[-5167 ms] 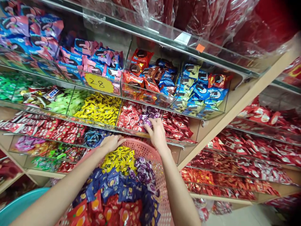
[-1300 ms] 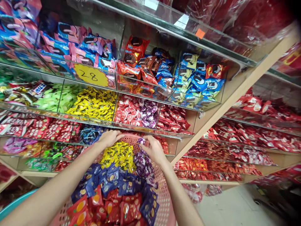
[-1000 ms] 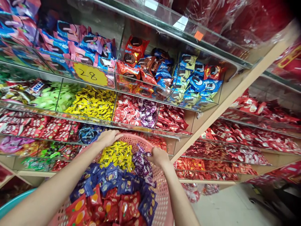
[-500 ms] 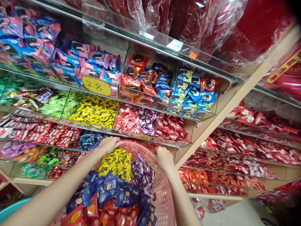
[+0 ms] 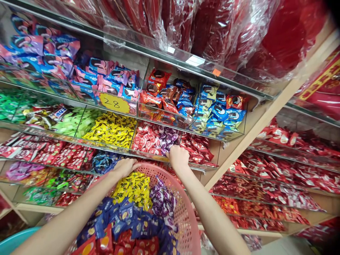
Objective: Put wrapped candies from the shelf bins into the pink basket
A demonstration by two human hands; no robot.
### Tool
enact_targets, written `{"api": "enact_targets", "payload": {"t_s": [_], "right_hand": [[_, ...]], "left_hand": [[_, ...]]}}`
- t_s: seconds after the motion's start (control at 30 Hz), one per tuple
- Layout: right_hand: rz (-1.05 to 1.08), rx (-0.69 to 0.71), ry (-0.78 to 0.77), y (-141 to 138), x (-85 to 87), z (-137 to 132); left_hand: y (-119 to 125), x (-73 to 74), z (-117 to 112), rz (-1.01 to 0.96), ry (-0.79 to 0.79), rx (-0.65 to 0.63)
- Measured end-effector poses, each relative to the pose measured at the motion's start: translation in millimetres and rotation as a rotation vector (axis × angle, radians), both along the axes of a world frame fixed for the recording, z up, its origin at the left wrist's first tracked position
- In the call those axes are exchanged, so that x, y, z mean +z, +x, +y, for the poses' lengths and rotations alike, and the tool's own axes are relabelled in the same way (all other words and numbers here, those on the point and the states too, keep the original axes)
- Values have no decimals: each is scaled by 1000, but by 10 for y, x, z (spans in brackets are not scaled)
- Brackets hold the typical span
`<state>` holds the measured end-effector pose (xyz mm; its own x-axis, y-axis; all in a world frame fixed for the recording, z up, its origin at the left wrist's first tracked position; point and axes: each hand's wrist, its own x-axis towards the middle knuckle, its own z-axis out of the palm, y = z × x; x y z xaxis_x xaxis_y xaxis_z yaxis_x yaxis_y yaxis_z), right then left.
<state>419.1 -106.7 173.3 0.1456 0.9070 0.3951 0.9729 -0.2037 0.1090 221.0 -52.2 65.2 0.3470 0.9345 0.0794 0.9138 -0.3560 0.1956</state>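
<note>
A pink plastic basket (image 5: 187, 216) sits in front of me, filled with yellow sweets (image 5: 134, 187), purple-and-white sweets (image 5: 162, 200), blue packets (image 5: 124, 217) and red packets (image 5: 132, 246). My left hand (image 5: 124, 167) grips the basket's far rim. My right hand (image 5: 178, 157) is raised to the front edge of the clear shelf bin holding red-and-white and purple sweets (image 5: 156, 140); its fingers are curled as a fist, and what they enclose is hidden.
Glass-fronted shelves (image 5: 148, 154) hold bins of yellow sweets (image 5: 113, 129), green sweets (image 5: 71, 120), red packets (image 5: 196, 148) and biscuit packs (image 5: 186, 101). A yellow tag marked 28 (image 5: 114, 103) hangs on one front. Red wrapped goods fill the top and right shelves. A teal tub (image 5: 13, 241) is at lower left.
My right hand lifted from the purple sweets in the basket up to the shelf bin's front edge. The left hand stayed on the rim. The view tilted slightly.
</note>
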Motion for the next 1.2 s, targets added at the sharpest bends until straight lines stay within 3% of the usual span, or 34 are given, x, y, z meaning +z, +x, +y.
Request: {"api": "enact_targets", "payload": {"t_s": [0.47,1.0,1.2], "right_hand": [[-63,57,-29,-53,-50,67],[-42,8,35,-115,-90,88],[-33,6,-4,-111,63,-26]], "left_hand": [[0,-3,33,11,-18,-5],[-10,-2,53,58,5,-42],[-11,-26,68,39,0,-44]]}}
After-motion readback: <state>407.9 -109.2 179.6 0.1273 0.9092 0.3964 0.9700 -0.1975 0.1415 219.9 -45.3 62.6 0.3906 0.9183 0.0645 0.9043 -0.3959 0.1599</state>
